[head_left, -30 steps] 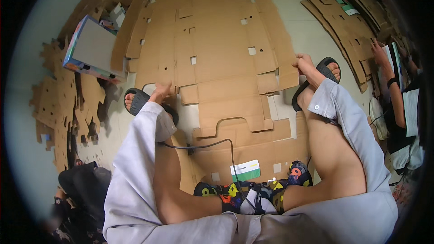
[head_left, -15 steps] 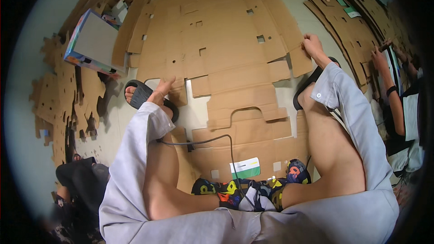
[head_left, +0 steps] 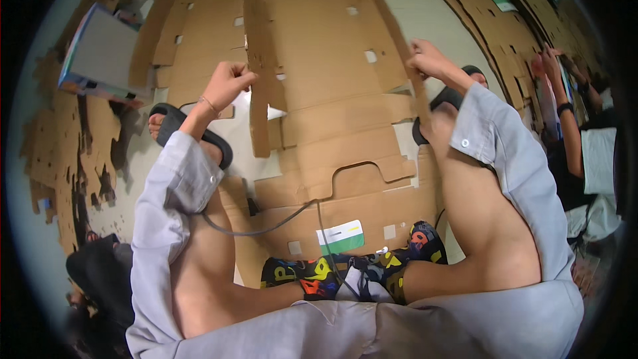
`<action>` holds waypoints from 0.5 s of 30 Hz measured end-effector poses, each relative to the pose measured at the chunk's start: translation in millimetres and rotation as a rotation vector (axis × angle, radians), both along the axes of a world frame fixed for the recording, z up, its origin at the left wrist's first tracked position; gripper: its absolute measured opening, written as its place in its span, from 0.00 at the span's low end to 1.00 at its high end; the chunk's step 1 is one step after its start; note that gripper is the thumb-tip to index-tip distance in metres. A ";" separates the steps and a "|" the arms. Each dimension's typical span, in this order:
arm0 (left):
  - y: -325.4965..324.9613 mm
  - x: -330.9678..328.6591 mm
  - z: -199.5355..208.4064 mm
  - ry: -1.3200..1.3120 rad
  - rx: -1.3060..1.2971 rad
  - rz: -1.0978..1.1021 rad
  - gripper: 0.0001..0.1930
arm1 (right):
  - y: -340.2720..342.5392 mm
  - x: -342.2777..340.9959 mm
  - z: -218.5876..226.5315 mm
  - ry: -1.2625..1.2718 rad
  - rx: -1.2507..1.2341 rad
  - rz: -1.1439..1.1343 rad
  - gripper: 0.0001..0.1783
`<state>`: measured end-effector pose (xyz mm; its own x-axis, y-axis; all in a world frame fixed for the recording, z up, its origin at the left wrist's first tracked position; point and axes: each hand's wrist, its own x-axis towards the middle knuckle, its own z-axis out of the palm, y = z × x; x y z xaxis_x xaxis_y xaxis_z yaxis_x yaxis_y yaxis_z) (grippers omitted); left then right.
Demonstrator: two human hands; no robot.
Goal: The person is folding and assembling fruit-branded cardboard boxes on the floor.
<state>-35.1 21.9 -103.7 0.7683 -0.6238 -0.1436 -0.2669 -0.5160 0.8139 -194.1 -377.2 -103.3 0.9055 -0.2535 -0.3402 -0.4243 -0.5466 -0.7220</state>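
Note:
A large brown cardboard sheet [head_left: 325,46] with square cut-outs spreads before me between my feet. My left hand [head_left: 229,86] is closed, its thumb and fingers pinching the sheet's left side flap [head_left: 260,106], which stands raised on edge. At the opposite side, my right hand [head_left: 432,63] grips the right edge flap [head_left: 405,46], also lifted and slightly blurred. Nearer to me lies more cardboard with a curved cut-out [head_left: 372,183] and a white-and-green label [head_left: 342,236]. A black cable [head_left: 272,229] hangs across my lap in front of it.
A flat box with a coloured rim [head_left: 109,53] stands at the left, above ragged cardboard pieces [head_left: 60,149]. Stacked cardboard [head_left: 475,20] lies at the right, near another person's arm [head_left: 566,119]. Someone in dark clothes [head_left: 100,272] is at lower left. My black sandals [head_left: 193,134] flank the sheet.
My left hand has moved up from beside my foot and taken hold of the left flap, now folded upright. My right hand has shifted inward, raising the right edge. The view has moved slightly.

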 end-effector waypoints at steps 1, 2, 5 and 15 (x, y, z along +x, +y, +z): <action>-14.0 -8.8 4.2 -0.160 0.051 -0.086 0.14 | 7.3 -0.1 0.1 0.027 0.013 0.063 0.11; -25.1 -20.5 5.6 -0.120 0.067 -0.113 0.14 | 16.2 -2.3 -1.0 0.015 0.085 0.089 0.12; -39.2 -43.8 11.1 -0.226 0.146 -0.134 0.14 | 43.6 -1.9 2.6 -0.002 0.167 0.162 0.13; -35.6 -60.4 -5.9 -0.407 0.388 -0.452 0.29 | 130.8 -16.4 14.3 0.025 0.054 0.406 0.23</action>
